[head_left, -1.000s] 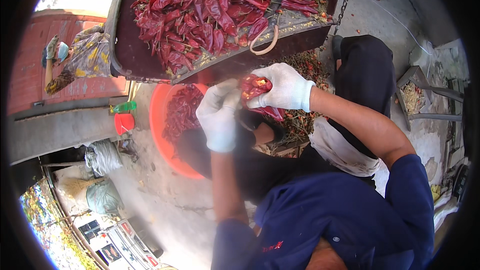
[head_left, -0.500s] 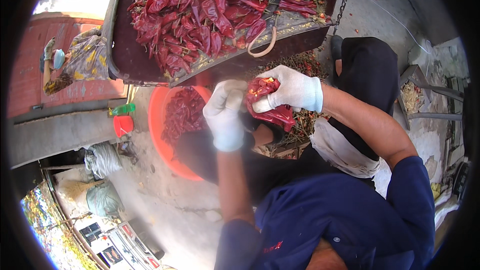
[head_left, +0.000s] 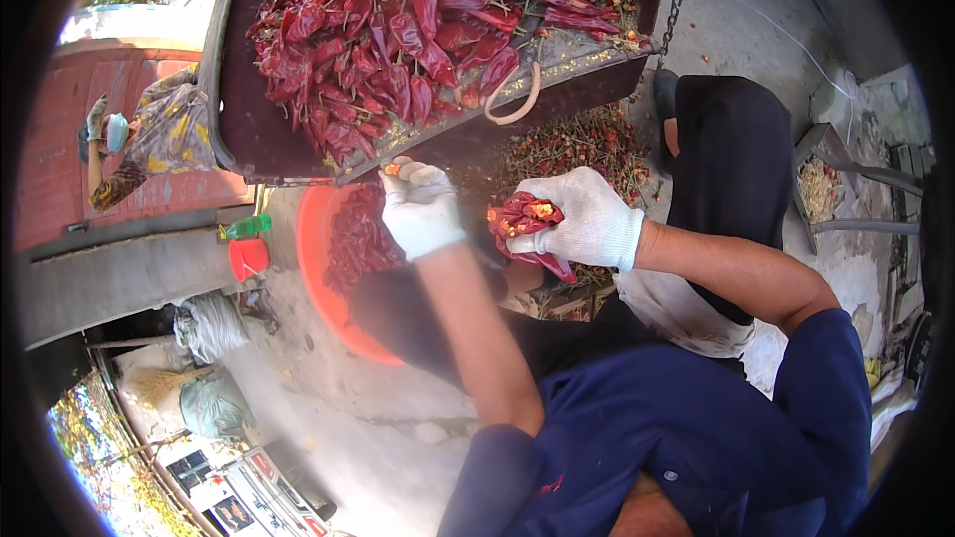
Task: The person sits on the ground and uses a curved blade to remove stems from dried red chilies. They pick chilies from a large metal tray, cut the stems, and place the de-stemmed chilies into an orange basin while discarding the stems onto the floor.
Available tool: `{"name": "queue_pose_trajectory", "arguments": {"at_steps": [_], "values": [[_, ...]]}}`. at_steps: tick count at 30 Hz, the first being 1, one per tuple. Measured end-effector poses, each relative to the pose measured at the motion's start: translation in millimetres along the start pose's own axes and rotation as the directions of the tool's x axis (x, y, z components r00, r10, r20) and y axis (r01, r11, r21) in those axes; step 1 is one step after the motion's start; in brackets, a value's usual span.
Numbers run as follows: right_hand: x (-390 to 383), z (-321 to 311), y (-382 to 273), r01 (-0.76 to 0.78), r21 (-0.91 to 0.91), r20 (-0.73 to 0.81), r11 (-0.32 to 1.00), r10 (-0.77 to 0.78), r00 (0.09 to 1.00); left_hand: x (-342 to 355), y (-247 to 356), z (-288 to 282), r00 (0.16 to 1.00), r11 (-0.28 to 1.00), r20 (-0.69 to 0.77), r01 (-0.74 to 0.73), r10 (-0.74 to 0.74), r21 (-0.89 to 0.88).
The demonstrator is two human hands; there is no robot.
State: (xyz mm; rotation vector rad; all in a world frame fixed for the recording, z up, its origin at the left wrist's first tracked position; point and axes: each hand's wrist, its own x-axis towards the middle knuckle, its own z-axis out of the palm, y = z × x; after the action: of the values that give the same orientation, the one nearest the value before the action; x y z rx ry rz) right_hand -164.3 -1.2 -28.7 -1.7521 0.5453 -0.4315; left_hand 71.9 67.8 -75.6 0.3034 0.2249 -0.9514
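My right hand (head_left: 589,219), in a white knit glove, is closed around a bunch of dried red chili peppers (head_left: 525,221). Yellow seeds show at their torn ends. To its left, apart from it, my gloved left hand (head_left: 426,211) has its fingers curled in, with a small orange-yellow bit of pepper (head_left: 392,169) at the fingertips. That hand is beside the near edge of a dark metal cart bed (head_left: 428,139), which holds a heap of dried red chili peppers (head_left: 383,35). Below my left hand, a red plastic basin (head_left: 316,239) contains more red peppers, partly hidden by my arm and leg.
Stems and pepper scraps (head_left: 587,154) litter the ground under the cart edge. A pale loop handle (head_left: 517,104) hangs from the cart. Another person (head_left: 169,129) stands at far left, near a red bucket (head_left: 249,259) and a green bottle (head_left: 247,227). A metal-framed stool (head_left: 865,179) is at right.
My left hand has pulled away from the peppers toward the left, with an orange-yellow bit now at its fingertips. My right hand has dropped slightly, still holding the peppers.
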Motion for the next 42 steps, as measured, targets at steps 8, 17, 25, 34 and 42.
{"name": "queue_pose_trajectory", "arguments": {"at_steps": [8, 17, 25, 34, 42], "values": [[13.2, -26.9, -1.7, -0.071, 0.182, 0.005, 0.981, 0.072, 0.997, 7.9, -23.7, 48.5, 0.783, -0.44, 0.565, -0.424, 0.261, 0.791], [26.3, -22.1, 0.1, -0.046, 0.06, -0.085, 0.997, 0.051, 0.995, 54.5, -25.0, 49.6, 0.704, -0.953, 0.697, -0.1, 0.135, 0.286], [36.2, -19.7, 3.6, -0.077, 0.142, -0.198, 0.987, 0.104, 0.975, -22.7, -31.1, 46.9, 0.853, -0.428, 0.482, -0.366, 0.201, 0.826], [44.8, -6.0, 17.6, -0.06, 0.332, -0.251, 0.942, 0.149, 0.956, -95.1, -75.0, 38.7, 0.843, -0.381, 0.459, -0.341, 0.28, 0.859], [51.9, -9.3, -47.7, 0.024, 0.408, -0.329, 0.913, 0.122, 0.936, -168.9, -11.4, 46.5, 0.788, -0.121, 0.314, -0.296, 0.53, 0.947]]}}
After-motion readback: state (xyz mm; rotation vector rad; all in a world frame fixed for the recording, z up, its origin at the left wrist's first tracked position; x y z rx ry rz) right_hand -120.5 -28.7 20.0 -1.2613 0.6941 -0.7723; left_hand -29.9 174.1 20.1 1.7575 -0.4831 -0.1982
